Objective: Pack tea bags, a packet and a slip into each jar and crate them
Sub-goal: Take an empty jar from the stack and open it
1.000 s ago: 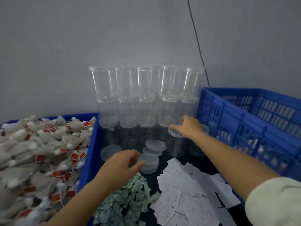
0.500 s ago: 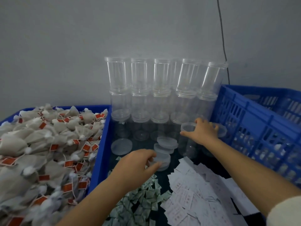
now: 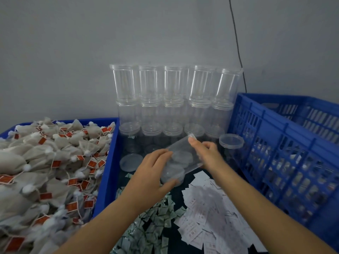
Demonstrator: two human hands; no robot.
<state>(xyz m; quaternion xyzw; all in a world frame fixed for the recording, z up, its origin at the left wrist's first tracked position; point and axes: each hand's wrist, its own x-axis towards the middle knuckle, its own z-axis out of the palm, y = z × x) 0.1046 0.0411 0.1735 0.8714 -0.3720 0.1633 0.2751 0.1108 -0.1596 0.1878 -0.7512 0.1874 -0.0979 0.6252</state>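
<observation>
Fingers of both hands, left [image 3: 152, 173] and right [image 3: 207, 154], grip tilted clear jar [image 3: 183, 154]; slip print unreadable.

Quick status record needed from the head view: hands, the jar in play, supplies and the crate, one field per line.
left hand: grips the lower end of the held jar
right hand: holds the upper part of that jar
held jar: clear, tilted, looks empty
jar stack: against the wall
tea bags: heaped in the left bin
packets: green pile, near centre
slips: white pile beside the packets
crate: blue, at right
</observation>
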